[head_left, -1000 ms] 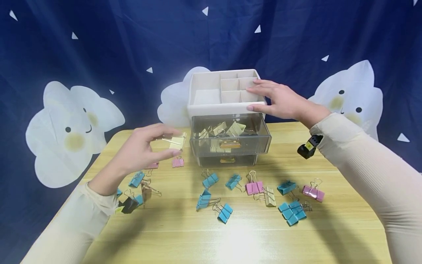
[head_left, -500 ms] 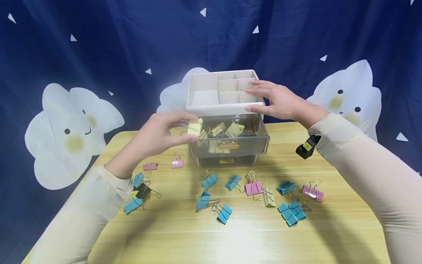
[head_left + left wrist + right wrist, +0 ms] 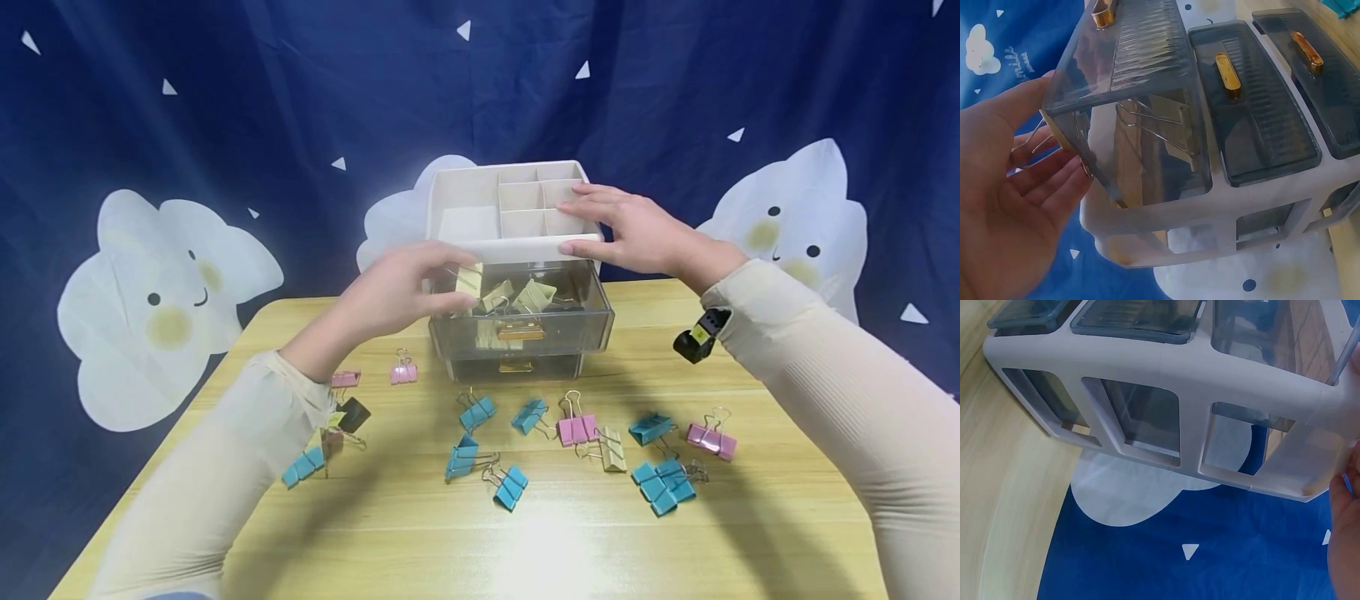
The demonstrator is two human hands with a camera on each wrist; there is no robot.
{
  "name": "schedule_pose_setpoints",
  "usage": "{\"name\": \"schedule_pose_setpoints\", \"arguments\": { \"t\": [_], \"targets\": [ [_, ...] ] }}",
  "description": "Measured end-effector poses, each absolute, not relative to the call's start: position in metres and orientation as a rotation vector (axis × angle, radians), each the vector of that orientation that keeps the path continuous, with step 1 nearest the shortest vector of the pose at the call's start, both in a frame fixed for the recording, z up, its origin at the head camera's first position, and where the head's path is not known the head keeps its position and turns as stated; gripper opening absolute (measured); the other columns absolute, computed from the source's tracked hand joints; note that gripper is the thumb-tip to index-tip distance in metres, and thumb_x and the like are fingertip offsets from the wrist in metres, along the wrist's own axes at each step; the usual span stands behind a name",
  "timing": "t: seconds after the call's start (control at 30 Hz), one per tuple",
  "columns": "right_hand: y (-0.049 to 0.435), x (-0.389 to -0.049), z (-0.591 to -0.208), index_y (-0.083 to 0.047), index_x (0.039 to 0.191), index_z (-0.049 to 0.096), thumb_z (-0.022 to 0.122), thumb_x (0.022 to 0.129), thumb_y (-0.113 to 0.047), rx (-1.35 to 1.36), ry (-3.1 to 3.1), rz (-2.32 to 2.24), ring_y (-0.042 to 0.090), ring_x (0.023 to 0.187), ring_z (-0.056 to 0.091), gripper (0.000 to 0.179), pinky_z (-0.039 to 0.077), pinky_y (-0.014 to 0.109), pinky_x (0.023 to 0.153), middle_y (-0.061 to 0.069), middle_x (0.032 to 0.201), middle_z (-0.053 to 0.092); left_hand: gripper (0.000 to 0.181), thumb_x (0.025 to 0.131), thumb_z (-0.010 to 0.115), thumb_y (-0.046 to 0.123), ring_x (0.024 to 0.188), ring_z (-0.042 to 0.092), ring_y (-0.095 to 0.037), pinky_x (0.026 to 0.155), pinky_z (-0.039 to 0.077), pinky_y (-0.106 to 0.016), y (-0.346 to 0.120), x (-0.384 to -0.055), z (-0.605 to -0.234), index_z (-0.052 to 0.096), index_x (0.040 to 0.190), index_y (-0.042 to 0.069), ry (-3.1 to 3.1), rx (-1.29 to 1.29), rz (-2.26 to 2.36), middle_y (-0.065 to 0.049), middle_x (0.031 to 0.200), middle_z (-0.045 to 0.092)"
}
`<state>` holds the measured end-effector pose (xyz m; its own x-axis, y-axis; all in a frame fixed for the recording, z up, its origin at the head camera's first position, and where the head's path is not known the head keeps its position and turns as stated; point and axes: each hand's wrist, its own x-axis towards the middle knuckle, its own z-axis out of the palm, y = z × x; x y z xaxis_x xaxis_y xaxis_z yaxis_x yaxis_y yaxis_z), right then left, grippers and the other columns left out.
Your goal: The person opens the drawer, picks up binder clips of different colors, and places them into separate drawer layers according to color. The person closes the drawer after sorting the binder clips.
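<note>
Near the centre of the head view, the left hand [image 3: 390,287] pinches a pale yellow binder clip [image 3: 469,281] between thumb and fingers, its grip closed on the clip just above the left end of a pulled-out smoky drawer [image 3: 566,335]. Whether the clip touches the drawer wall cannot be told. In the left wrist view, the clip's wire handles stick out beside the fingers, at the left of the frame.

Further yellow clips [image 3: 536,296] lie piled in the drawer, behind its gold handle [image 3: 522,332].

The right hand [image 3: 633,225], right of centre, rests on the right end of the white organizer [image 3: 487,251] with its fingers extended over the divided compartments and its thumb at the front rim; its grip is released.

Across the wooden surface [image 3: 420,525], teal clips [image 3: 477,412] and pink clips [image 3: 577,430] lie scattered, with one loose yellow clip [image 3: 612,450] just beside a pink one, below centre. A blue curtain [image 3: 262,100] with white clouds [image 3: 127,375] fills the upper frame.
</note>
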<state>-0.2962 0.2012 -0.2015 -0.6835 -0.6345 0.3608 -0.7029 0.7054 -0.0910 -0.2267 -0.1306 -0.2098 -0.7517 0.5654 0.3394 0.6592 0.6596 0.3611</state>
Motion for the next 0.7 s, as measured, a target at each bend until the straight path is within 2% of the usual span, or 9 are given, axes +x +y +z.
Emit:
{"name": "schedule_pose_setpoints", "arguments": {
  "t": [0.1,0.23,0.4,0.57,0.7],
  "targets": [
    [0.2016,-0.2961,-0.2013,-0.008,0.143,0.050,0.062,0.093,-0.049,1.051,-2.612,0.319,0.027,0.144,0.026,0.066,0.026,0.053,0.113,0.014,0.154,0.035,0.049,0.084,0.077,0.038,0.109,0.059,-0.014,0.097,0.044,-0.037,-0.1256,-0.2294,-0.2083,0.065,0.127,0.018,-2.691,-1.024,-0.673,0.003,0.125,0.064],
    [0.2012,-0.2954,-0.2018,-0.008,0.144,0.050,0.062,0.093,-0.049,1.050,-2.615,0.325,0.027,0.145,0.025,0.066,0.026,0.053,0.113,0.014,0.154,0.034,0.042,0.084,0.076,0.041,0.099,0.063,-0.013,0.090,0.048,-0.035,-0.1202,-0.2317,-0.2079,0.068,0.118,0.017,-2.707,-1.139,-0.654,0.005,0.114,0.067],
    [0.1993,-0.2951,-0.2021,-0.008,0.143,0.050,0.063,0.093,-0.048,1.056,-2.611,0.332,0.027,0.145,0.025,0.066,0.026,0.052,0.114,0.014,0.154,0.036,0.034,0.090,0.070,0.043,0.106,0.060,-0.013,0.095,0.046,-0.033,-0.1224,-0.2302,-0.2094,0.073,0.111,0.017,-2.687,-1.281,-0.547,0.005,0.112,0.067],
    [0.1994,-0.2948,-0.2008,-0.008,0.143,0.050,0.062,0.093,-0.049,1.042,-2.618,0.340,0.026,0.145,0.025,0.066,0.024,0.050,0.114,0.014,0.154,0.036,0.025,0.096,0.062,0.037,0.109,0.061,-0.012,0.097,0.046,-0.034,-0.1242,-0.2298,-0.2094,0.076,0.105,0.020,-2.689,-1.394,-0.519,0.006,0.111,0.070],
    [0.1991,-0.2949,-0.2013,-0.008,0.144,0.050,0.062,0.093,-0.049,1.045,-2.618,0.345,0.027,0.145,0.025,0.066,0.025,0.051,0.114,0.014,0.154,0.035,0.027,0.099,0.057,0.035,0.112,0.061,-0.014,0.098,0.046,-0.036,-0.1232,-0.2277,-0.2089,0.075,0.111,0.018,-2.727,-1.419,-0.510,0.005,0.114,0.070]
  ]
}}
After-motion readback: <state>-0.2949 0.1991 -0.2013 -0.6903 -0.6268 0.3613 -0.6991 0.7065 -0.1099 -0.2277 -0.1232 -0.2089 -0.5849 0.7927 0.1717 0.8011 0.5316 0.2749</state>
